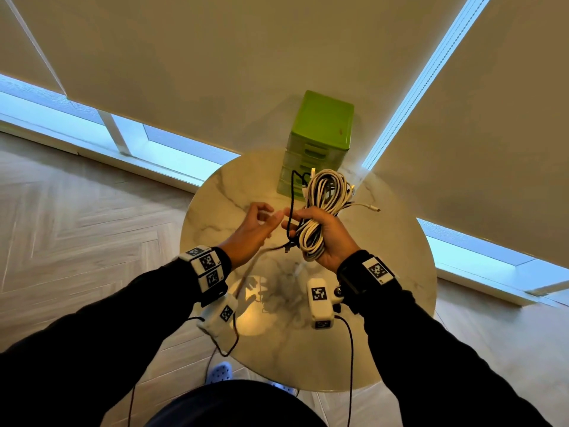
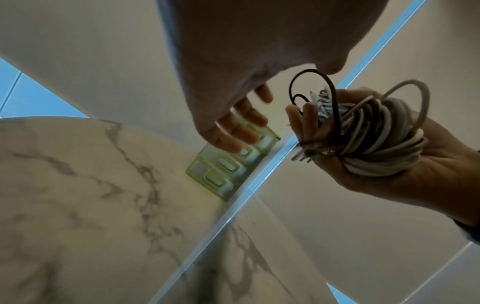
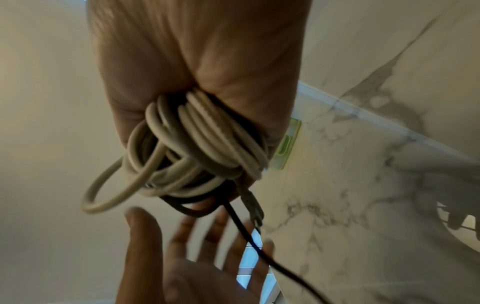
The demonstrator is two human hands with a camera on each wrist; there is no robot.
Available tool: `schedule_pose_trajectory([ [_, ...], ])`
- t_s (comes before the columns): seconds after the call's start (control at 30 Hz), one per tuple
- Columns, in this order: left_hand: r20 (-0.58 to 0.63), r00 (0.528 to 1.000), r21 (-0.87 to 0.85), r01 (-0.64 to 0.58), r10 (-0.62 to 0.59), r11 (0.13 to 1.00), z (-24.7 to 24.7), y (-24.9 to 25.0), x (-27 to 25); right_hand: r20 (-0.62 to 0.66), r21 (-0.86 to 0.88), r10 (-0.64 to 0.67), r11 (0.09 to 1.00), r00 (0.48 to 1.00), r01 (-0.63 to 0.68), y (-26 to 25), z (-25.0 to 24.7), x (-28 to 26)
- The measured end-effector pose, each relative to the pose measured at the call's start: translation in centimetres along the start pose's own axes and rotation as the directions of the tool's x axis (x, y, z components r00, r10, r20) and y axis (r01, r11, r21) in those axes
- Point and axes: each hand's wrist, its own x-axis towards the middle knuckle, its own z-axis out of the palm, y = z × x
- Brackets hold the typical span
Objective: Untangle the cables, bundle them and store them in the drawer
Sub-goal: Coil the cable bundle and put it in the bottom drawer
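My right hand grips a coil of white cables with a black cable looped through it, held above the round marble table. The same bundle fills the right wrist view, where a black tail hangs down from it. My left hand hovers just left of the bundle with loosely bent fingers and holds nothing; its fingers spread below the coil. The green drawer unit stands at the table's far edge, its drawers pushed in.
Roller blinds and bright window strips lie behind the table. Wooden floor lies to the left. Black leads hang from the wrist cameras over the table's near edge. The marble top in front of the drawers is bare.
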Motion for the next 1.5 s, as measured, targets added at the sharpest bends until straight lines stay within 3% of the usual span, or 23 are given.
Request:
schedule_pose_trajectory([
  [0.07, -0.035, 0.984, 0.022, -0.175, 0.176, 0.984, 0.0, 0.3, 0.3, 0.039, -0.028, 0.029, 0.999, 0.999, -0.028, 0.6, 0.2, -0.1],
  [0.13, 0.005, 0.954, 0.104, -0.298, 0.299, 0.949, -0.2, 0.7, 0.8, 0.065, -0.006, 0.05, 0.999, 0.997, -0.05, 0.9, 0.3, -0.1],
  [0.27, 0.088, 0.923, 0.251, -0.385, 0.375, 0.888, -1.2, 0.5, 1.8, 0.107, -0.002, 0.125, 0.992, 0.986, -0.125, 0.0, -0.1, -0.6],
  [0.37, 0.062, 0.953, 0.141, -0.303, 0.297, 0.942, -1.3, 0.5, 2.1, 0.154, -0.142, 0.217, 0.97, 0.964, -0.195, -0.5, -0.3, -1.2],
  [0.5, 0.131, 0.974, 0.129, -0.202, 0.185, 0.971, -0.8, 1.6, 2.5, 0.113, -0.348, 0.16, 0.931, 0.981, -0.111, -0.8, -0.2, -1.1],
  [0.63, 0.198, 0.978, 0.121, -0.094, 0.069, 0.988, -1.6, 2.8, 2.9, 0.023, -0.353, 0.071, 0.934, 0.997, -0.058, -1.1, -1.0, -0.5],
  [0.73, 0.238, 0.971, -0.044, -0.019, 0.028, 0.999, -2.2, 2.8, 2.5, -0.062, -0.302, 0.043, 0.951, 0.997, -0.06, -1.6, -2.0, 0.0],
  [0.93, 0.198, 0.974, -0.036, -0.105, 0.11, 0.994, -0.9, 3.2, 3.0, 0.051, -0.406, 0.081, 0.912, 0.995, -0.053, -1.2, -2.4, -0.1],
  [1.03, 0.221, 0.968, 0.021, -0.13, 0.122, 0.991, -0.8, 3.5, 3.4, 0.116, -0.367, 0.077, 0.93, 0.99, -0.03, -0.9, -2.7, 0.0],
  [1.23, 0.218, 0.966, 0.152, -0.172, 0.137, 0.973, -1.2, 3.0, 4.3, 0.159, -0.303, 0.142, 0.949, 0.977, -0.088, -1.4, -2.6, -0.7],
  [1.37, 0.227, 0.961, 0.288, -0.224, 0.16, 0.931, -0.7, 2.4, 5.0, 0.126, -0.31, 0.105, 0.949, 0.986, -0.061, -1.4, -2.5, -0.4],
  [1.43, 0.192, 0.967, 0.276, -0.215, 0.165, 0.937, -0.3, 1.8, 5.1, 0.102, -0.306, 0.056, 0.952, 0.993, -0.022, -1.6, -2.4, -0.2],
  [1.5, 0.171, 0.982, 0.187, -0.117, 0.085, 0.975, 0.4, 1.3, 4.6, 0.083, -0.248, 0.02, 0.969, 0.996, 0.001, -2.0, -2.1, 0.2],
])
